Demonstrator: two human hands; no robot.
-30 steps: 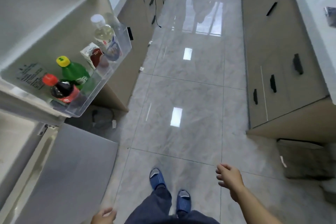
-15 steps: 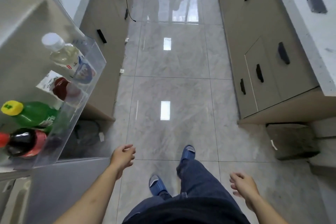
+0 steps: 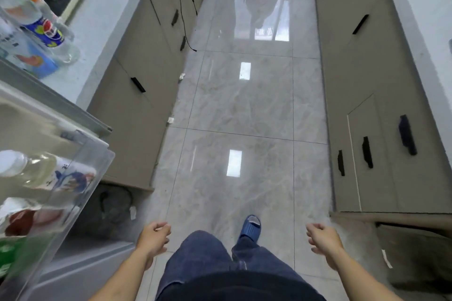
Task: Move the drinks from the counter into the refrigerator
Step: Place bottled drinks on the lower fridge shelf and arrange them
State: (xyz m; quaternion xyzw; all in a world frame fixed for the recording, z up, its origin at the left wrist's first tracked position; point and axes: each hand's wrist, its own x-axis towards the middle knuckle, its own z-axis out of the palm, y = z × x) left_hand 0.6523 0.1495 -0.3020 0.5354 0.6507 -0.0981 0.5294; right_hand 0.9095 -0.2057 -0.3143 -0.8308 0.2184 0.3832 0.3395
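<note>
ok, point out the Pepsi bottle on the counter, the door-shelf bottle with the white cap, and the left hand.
Pepsi bottle (image 3: 47,32), head view, blue label.
White-capped bottle (image 3: 46,171), head view, clear body.
Left hand (image 3: 152,239), head view, back of hand.

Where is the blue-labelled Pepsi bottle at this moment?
In the head view it stands at the upper left, on the left counter beyond the open refrigerator door, with the Pepsi bottle just behind a blue carton.

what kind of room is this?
Most likely a narrow galley kitchen: an open fridge door shelf holding bottled drinks, pale counters over handled base cabinets on both sides, and a glossy tiled floor between.
</note>
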